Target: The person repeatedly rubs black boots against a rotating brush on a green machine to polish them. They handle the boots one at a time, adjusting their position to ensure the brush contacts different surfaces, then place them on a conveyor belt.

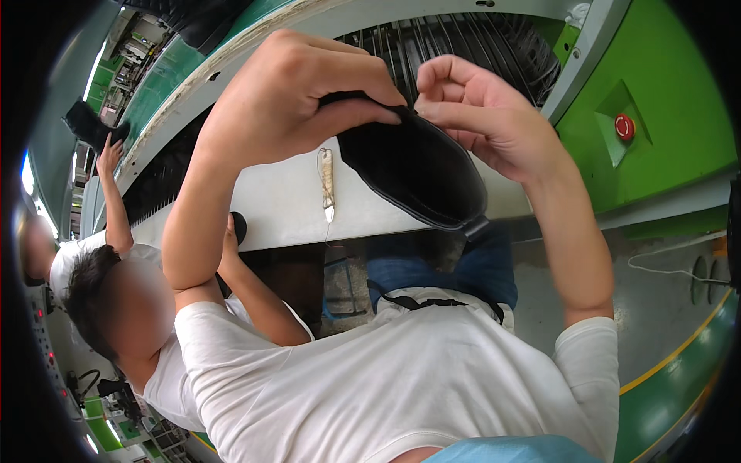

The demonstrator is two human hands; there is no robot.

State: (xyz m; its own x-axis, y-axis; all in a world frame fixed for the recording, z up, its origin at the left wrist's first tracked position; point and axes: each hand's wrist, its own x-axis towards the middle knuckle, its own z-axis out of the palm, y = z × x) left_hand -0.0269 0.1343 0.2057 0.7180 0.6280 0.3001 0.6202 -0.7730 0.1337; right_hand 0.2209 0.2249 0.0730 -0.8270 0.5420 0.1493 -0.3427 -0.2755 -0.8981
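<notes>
Between my hands is a black boot (413, 166), its wide dark opening turned toward me and a small loop at its lower right end. My left hand (301, 96) is closed on the upper left of the rim, thumb inside and fingers over the outside. At the top of the rim my right hand (486, 116) pinches the edge, thumb against curled fingers; whether a thread is also in that pinch is too small to see. Below the boot's left side, a small knife (328, 185) with a wrapped, pale handle lies on the light metal ledge (282, 204).
Beyond the ledge runs a conveyor with dark rods (455, 46). A green panel (648, 116) with a red push button (624, 127) stands at the right. Close on my left sits a co-worker (131, 316); farther off, another person's hand (110, 154) touches a black boot (91, 126).
</notes>
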